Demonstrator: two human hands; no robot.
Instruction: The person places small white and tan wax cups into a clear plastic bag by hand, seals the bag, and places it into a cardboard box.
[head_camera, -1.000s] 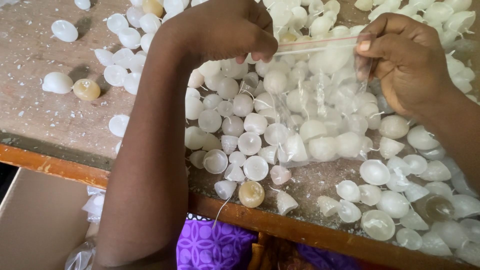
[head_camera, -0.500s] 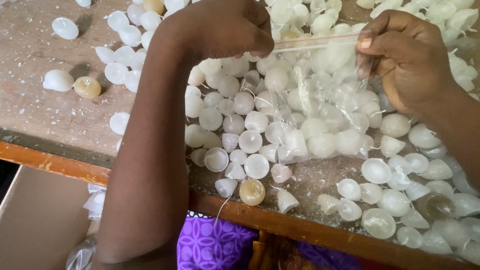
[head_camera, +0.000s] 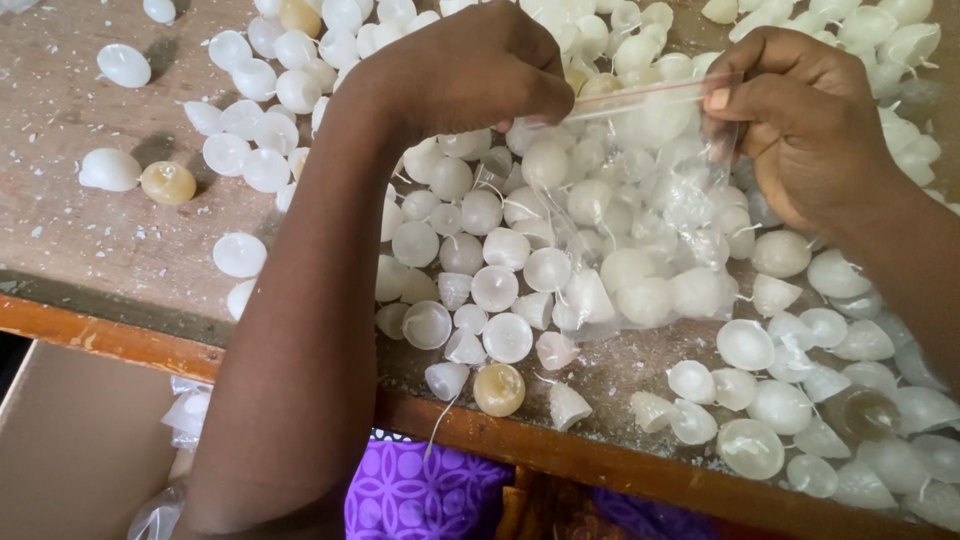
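Right now two bare hands hold a clear plastic bag (head_camera: 640, 210) over a wooden table (head_camera: 90, 240). The left hand (head_camera: 470, 70) is curled up, and its thumb and fingers pinch the left end of the bag's top edge. The right hand (head_camera: 800, 120) pinches the right end of the same edge, with its fingers bent and pressed close together.

The top edge of the bag is pulled tight between the two hands. It runs from side to side like a long thin line, with a thin pink strip along it. The right end sits a little higher than the left end. The top of the bag points away from the person, and the bag's body spreads back toward the person. I cannot tell if it hangs or lies flat.

The bag is see-through, and white round pieces show through it. I cannot tell which ones are inside it and which ones lie under it.

A big pile of small white candles (head_camera: 500, 290) covers the table all around the bag. Thin wicks stick out of some. A few yellow candles (head_camera: 498, 388) lie among them. One is near the front edge of the table. Purple patterned cloth (head_camera: 420, 495) shows below that edge.
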